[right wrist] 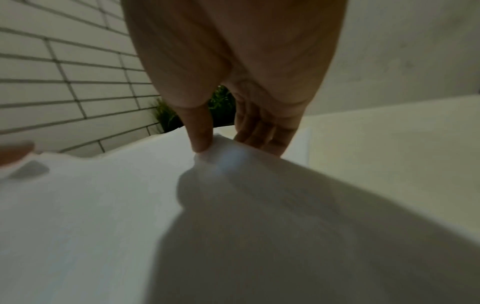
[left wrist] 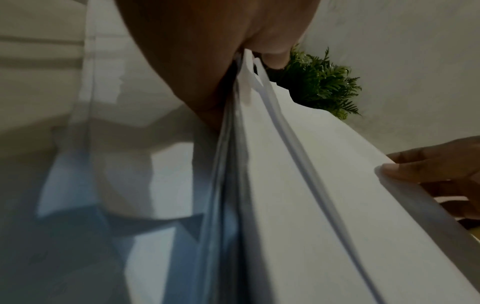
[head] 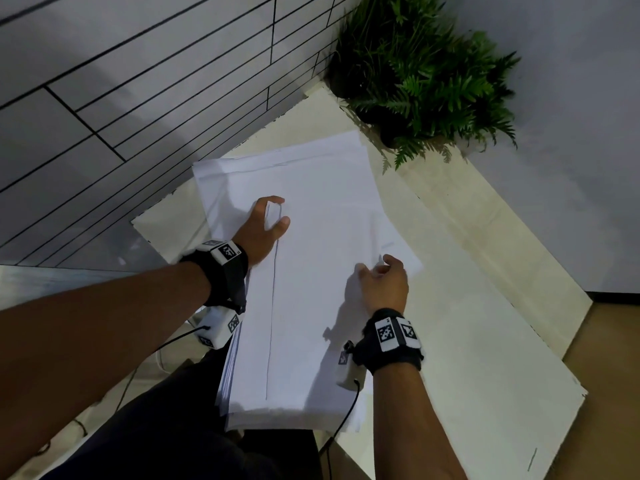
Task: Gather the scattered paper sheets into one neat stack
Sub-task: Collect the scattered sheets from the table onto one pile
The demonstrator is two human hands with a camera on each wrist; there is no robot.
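A thick bundle of white paper sheets (head: 311,271) lies partly raised over the pale table (head: 467,289), its near end hanging past the table's edge toward me. My left hand (head: 266,223) grips the bundle's left edge, thumb on top and fingers curled round the sheets (left wrist: 298,185). My right hand (head: 381,278) pinches the right edge between thumb and fingers, and the paper (right wrist: 130,216) bulges up there. More sheets (head: 214,181) lie flat on the table under the bundle, their edges fanned out at the far left.
A leafy green plant (head: 422,74) stands in the table's far corner, close to the far end of the sheets. A tiled wall (head: 138,81) runs along the left. The table's right half shows bare surface. Cables hang from both wrist cameras.
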